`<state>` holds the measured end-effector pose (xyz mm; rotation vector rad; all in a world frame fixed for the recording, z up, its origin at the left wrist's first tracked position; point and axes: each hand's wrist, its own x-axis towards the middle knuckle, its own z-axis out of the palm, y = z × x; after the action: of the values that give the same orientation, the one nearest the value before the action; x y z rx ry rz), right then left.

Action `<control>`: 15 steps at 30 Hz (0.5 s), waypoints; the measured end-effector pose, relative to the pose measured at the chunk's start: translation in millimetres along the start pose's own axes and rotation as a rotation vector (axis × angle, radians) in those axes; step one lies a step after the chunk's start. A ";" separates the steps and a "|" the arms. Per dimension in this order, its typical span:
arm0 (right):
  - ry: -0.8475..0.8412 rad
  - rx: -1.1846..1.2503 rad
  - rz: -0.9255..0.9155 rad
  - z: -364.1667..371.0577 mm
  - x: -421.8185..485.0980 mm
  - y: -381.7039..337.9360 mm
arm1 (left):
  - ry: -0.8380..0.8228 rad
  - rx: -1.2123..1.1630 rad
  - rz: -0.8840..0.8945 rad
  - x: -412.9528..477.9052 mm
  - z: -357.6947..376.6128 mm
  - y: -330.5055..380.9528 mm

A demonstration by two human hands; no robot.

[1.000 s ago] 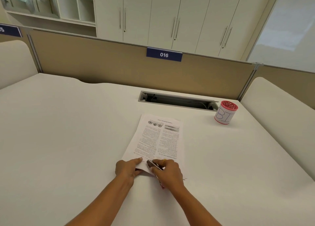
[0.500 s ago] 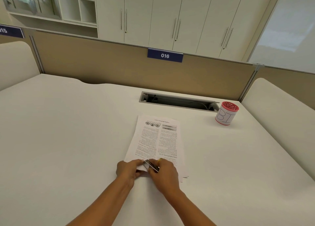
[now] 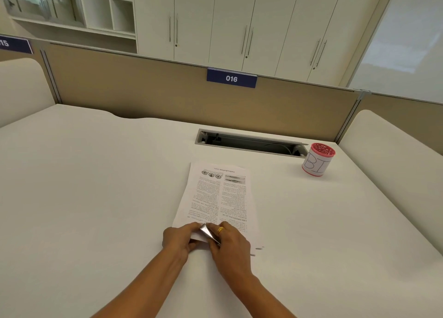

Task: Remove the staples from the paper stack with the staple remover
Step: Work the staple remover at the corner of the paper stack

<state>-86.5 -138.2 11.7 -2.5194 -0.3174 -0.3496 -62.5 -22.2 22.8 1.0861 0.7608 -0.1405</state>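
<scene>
A printed paper stack [image 3: 215, 195] lies on the white desk [image 3: 96, 197], text upside down to me. My left hand [image 3: 179, 239] pinches the stack's near left corner. My right hand [image 3: 230, 243], with a gold ring, grips a shiny metal staple remover [image 3: 209, 232] whose tip sits at that same corner, right beside my left fingertips. The staple itself is hidden under the tool and fingers.
A red-lidded white can marked "BI" [image 3: 317, 159] stands at the back right. An open cable slot [image 3: 249, 143] runs behind the paper, before the tan partition [image 3: 167, 97] with the "016" label. Small dark bits [image 3: 257, 250] lie right of my right hand.
My right hand has slid left with the staple remover until its tip meets the corner held by my left hand. The paper has stayed put.
</scene>
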 end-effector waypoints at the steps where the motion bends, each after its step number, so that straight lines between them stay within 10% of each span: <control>1: 0.009 -0.006 -0.013 0.3 0.0 0.5 | 0.001 0.003 -0.001 -0.3 0.1 0.1; 15: 0.043 -0.003 -0.032 -1.8 -0.9 5.2 | 0.033 0.016 -0.007 5.0 0.4 -0.8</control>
<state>-86.1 -143.5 10.1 -2.5086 -0.3408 -0.4160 -59.0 -21.6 19.3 1.1034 0.7943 -0.1347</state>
